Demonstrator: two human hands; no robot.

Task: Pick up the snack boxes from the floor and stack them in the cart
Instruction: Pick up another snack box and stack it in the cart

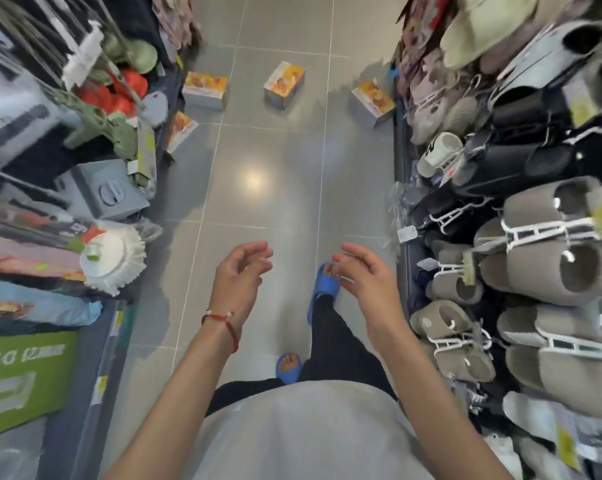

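Your left hand [242, 271] and right hand [365, 271] both hang empty in front of you, fingers loosely curled and apart, gripping nothing. Four snack boxes lie well ahead on the grey tiled floor [258, 202]. The left box [205, 90] sits flat near the left shelf, and the tilted box [181, 129], nearer you, is propped on edge against that shelf's base. The middle box [284, 85] is out in the open aisle, and the right box [372, 100] is tucked against the foot of the slipper rack [535, 244]. They look like printed cardboard cartons, so expect them to be light and fairly stiff, with smooth faces that could slide under a loose pinch and walls that may dent if squeezed hard. Take each across its narrow sides, thumb on one long edge and fingers on the other. The middle one looks easiest to reach; those against the fixtures probably offer one free side at first. The cart is not in view.
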